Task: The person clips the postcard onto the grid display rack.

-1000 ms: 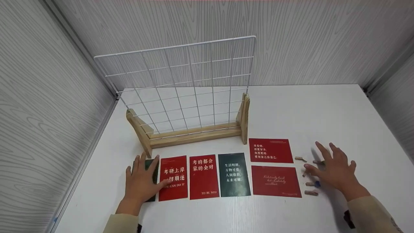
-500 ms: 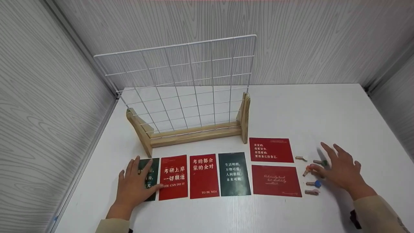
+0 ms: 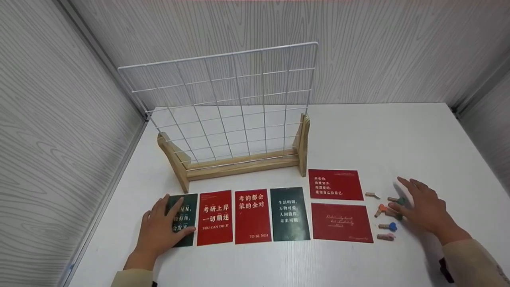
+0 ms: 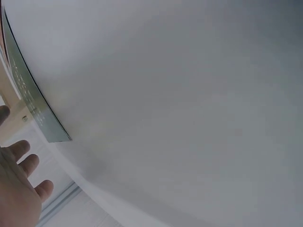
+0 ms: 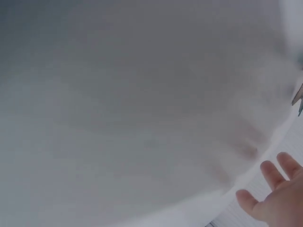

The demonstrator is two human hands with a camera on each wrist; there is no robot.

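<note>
My left hand (image 3: 157,229) is spread over the left part of a green card (image 3: 190,203) with white writing. In the left wrist view, a gap shows between that hand's fingers and the card (image 4: 35,97). My right hand (image 3: 426,209), holding nothing, hovers just right of several small wooden clothespins. Among them are an orange heart clothespin (image 3: 381,209), a blue heart clothespin (image 3: 388,227) and a pink one (image 3: 385,236). One clothespin is partly hidden beneath the thumb. Relaxed, separated fingers of the right hand (image 5: 279,194) appear in the right wrist view.
A white wire grid (image 3: 235,79) stands in a wooden base (image 3: 243,164) behind the cards. Two red upright cards (image 3: 215,235) and another green card (image 3: 290,231) continue the row. Right of them lie two horizontal red cards (image 3: 336,185). Grey wood-grain panels (image 3: 378,52) enclose the white table.
My left hand has moved left, uncovering more of the leftmost green card and the red card beside it. My right hand has shifted right, revealing more of the clothespins.
</note>
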